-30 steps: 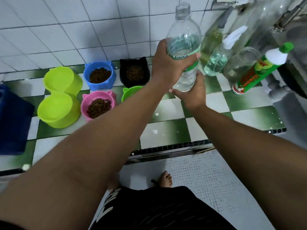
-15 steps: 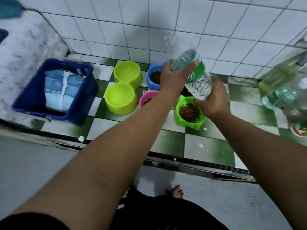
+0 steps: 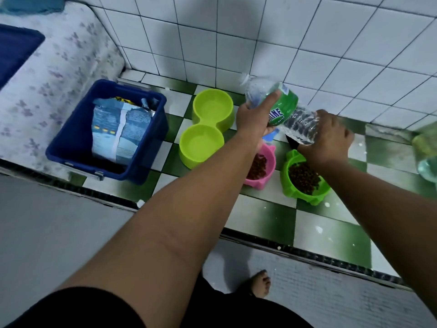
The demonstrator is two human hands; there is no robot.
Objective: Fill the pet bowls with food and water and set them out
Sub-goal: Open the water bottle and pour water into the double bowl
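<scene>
A clear water bottle [image 3: 282, 106] with a green label is tipped over, its open neck pointing left toward the lime double bowl [image 3: 205, 129]. My left hand [image 3: 254, 114] grips the bottle near its neck. My right hand [image 3: 329, 136] holds its base. Both hollows of the double bowl look empty. A pink bowl [image 3: 266, 165] and a green bowl [image 3: 303, 178] hold brown kibble below my hands. A blue bowl [image 3: 270, 136] and a black bowl [image 3: 292, 144] are mostly hidden behind my hands.
A dark blue bin [image 3: 106, 129] with an opened feed bag [image 3: 119, 131] stands left on the green-and-white tiled ledge [image 3: 272, 214]. More bottles [image 3: 426, 157] sit at the right edge. White tiled wall behind; my bare foot [image 3: 260, 282] is on the floor below.
The bottle has tipped from upright to almost flat, neck to the left, and both hands carried it left over the bowls. My view swung left, bringing the blue bin into sight.
</scene>
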